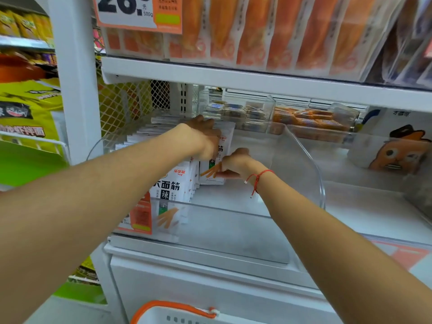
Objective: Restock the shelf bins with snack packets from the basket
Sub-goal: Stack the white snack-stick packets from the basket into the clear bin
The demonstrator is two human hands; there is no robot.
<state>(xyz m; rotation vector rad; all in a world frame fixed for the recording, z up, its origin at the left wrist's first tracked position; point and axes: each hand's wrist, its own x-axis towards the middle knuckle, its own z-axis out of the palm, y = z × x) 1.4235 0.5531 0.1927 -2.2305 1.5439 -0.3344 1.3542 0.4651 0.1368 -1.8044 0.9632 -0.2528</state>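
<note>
A clear plastic shelf bin (311, 164) holds a row of white snack packets (174, 183) with black characters, stacked upright along its left side. My left hand (205, 136) reaches over the top of the rearmost upright packet (225, 146) and grips its upper edge. My right hand (236, 162), with a red string at the wrist, pinches the lower part of that same packet. The right half of the bin holds no packets. The white basket (187, 318) with an orange handle shows at the bottom edge.
Above is a shelf of orange packets (280, 31) with a price sign (131, 12). Smaller clear bins (236, 111) with packets sit further back. A cartoon-printed bag (397, 148) stands at right. A white post (74, 78) borders the left.
</note>
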